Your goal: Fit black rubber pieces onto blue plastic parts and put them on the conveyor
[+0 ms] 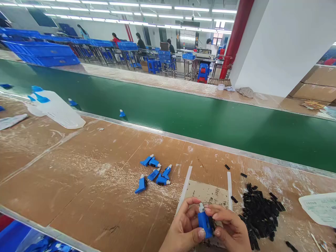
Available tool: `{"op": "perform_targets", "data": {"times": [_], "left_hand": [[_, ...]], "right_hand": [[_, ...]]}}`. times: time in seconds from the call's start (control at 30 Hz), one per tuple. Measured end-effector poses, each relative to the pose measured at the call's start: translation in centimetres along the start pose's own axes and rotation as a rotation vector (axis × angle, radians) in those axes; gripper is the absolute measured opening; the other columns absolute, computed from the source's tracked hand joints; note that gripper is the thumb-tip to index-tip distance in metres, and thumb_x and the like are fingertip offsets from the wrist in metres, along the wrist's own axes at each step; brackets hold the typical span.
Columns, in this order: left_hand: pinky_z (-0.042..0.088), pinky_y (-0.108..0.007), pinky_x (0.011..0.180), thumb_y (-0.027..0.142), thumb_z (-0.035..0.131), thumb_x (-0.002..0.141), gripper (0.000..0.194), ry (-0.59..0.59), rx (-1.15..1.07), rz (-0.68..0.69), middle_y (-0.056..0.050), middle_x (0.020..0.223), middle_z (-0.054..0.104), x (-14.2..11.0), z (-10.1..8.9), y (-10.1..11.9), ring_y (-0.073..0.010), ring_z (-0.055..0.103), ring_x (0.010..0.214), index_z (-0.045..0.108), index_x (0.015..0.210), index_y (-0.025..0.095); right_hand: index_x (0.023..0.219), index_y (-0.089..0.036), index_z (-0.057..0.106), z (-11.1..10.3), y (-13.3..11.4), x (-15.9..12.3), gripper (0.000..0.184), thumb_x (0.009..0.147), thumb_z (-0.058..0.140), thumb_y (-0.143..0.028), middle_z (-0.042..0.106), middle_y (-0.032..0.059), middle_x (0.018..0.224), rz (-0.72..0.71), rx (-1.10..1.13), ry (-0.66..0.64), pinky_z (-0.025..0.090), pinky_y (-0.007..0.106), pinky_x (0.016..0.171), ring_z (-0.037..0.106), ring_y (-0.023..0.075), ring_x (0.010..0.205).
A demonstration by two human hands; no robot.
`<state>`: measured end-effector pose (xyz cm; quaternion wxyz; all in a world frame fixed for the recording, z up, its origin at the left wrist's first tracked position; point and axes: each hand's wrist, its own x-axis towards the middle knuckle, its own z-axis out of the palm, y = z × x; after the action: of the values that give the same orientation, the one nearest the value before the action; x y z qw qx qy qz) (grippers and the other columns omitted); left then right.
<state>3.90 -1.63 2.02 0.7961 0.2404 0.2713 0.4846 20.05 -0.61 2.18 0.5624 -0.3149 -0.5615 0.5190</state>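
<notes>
My left hand (pixel 185 224) is closed around a small blue plastic part with a whitish tip (pixel 204 224), tip pointing up and away from me. Fingers of my right hand (pixel 229 225) pinch the same part from the right, near its tip and side. Something dark shows between it and my right fingertips; whether it is a separate black piece I cannot tell. Several similar blue parts (pixel 153 174) lie on the brown work surface ahead and to the left. A heap of small black pieces (pixel 261 211) sits right of my right hand, with a few loose ones around it.
Beyond the work surface (pixel 86 196) runs a green conveyor belt (pixel 168 101) carrying a few blue parts. A white bottle (pixel 61 108) lies at left. White strips (pixel 229 189) border a cardboard patch. Blue crates (pixel 43 54) stand across the belt; several people sit farther back.
</notes>
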Motion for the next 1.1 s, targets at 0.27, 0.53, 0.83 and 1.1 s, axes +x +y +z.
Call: {"op": "perform_targets", "data": {"times": [0.27,0.53,0.83,1.1], "left_hand": [[0.048,-0.025,0.073,0.032,0.088,0.062,0.055,0.057,0.015,-0.005,-0.002,0.096,0.062,-0.1,0.2,0.6,-0.0143,0.062,0.083,0.057,0.106,0.024],[0.053,-0.033,0.085,0.035,0.089,0.058,0.053,0.247,0.125,-0.024,-0.010,0.103,0.071,-0.4,0.2,1.4,-0.0256,0.065,0.099,0.068,0.104,0.019],[0.049,-0.041,0.099,0.041,0.090,0.055,0.059,0.330,0.262,-0.014,-0.012,0.112,0.071,-1.0,0.5,2.1,-0.0299,0.064,0.108,0.073,0.108,0.022],[0.055,-0.035,0.075,0.048,0.088,0.054,0.052,0.309,0.379,0.017,-0.007,0.075,0.072,-1.5,-1.0,2.3,-0.0249,0.067,0.075,0.076,0.096,0.019]], "right_hand": [[0.105,-0.038,0.074,0.3,-0.3,0.5,0.016,0.089,0.070,-0.036,0.075,0.0047,0.101,-0.051,-0.152,-0.021,0.059,0.034,0.084,0.071,0.0235,0.098],[0.134,-0.036,0.055,-0.2,0.7,0.2,0.036,0.100,0.051,-0.029,0.064,0.0059,0.126,-0.260,-0.510,-0.202,0.051,0.042,0.097,0.061,0.0251,0.116],[0.147,-0.032,0.039,0.5,1.7,-1.0,0.053,0.096,0.053,-0.025,0.047,0.0062,0.145,-0.340,-0.777,-0.288,0.037,0.053,0.109,0.037,0.0308,0.137],[0.141,-0.030,0.048,-0.1,0.8,-1.9,0.051,0.095,0.052,-0.051,0.045,0.0090,0.147,-0.119,-0.512,-0.058,0.039,0.049,0.107,0.036,0.0324,0.137]]}}
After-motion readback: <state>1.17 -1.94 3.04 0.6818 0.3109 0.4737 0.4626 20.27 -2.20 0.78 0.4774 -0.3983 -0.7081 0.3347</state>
